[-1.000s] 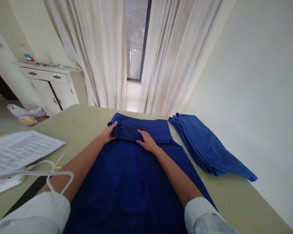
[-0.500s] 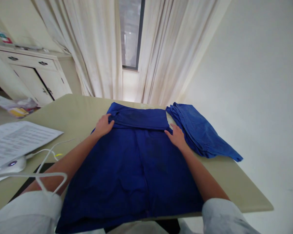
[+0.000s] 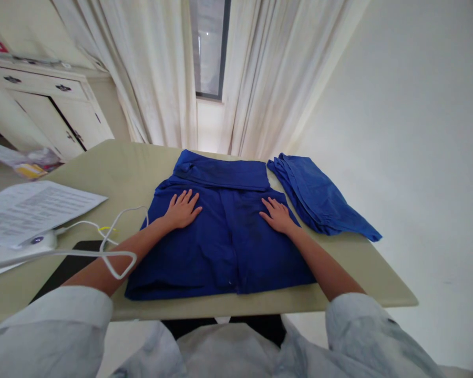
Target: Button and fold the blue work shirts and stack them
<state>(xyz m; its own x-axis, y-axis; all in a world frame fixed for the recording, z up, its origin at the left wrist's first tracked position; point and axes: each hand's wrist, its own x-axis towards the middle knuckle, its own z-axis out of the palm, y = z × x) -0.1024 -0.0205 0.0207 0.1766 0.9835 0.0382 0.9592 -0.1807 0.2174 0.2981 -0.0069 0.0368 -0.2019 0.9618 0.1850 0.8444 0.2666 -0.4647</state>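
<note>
A dark blue garment (image 3: 216, 236), perhaps a jacket, lies spread on the table with its far part folded over into a flat band. My left hand (image 3: 182, 210) rests flat on its left half, fingers spread, just below that band. On the right half lies my right hand (image 3: 278, 215), palm down with the fingers apart. Neither hand grips the cloth. A seam or front closure runs down the garment's middle between my hands. To the right, a second blue garment (image 3: 319, 197) lies folded, its pointed end reaching past the table's right edge.
The pale green table (image 3: 130, 163) carries printed papers (image 3: 39, 210), a white device (image 3: 35, 241) and a dark flat object (image 3: 69, 265) at the left. A looped white cable (image 3: 118, 253) hangs over my left forearm. Beyond stand a white cabinet (image 3: 47, 105) and curtains (image 3: 153, 73).
Both hands have left the folded band's ends and come nearer to me, now flat on the cloth. The garment's near edge has moved back onto the table.
</note>
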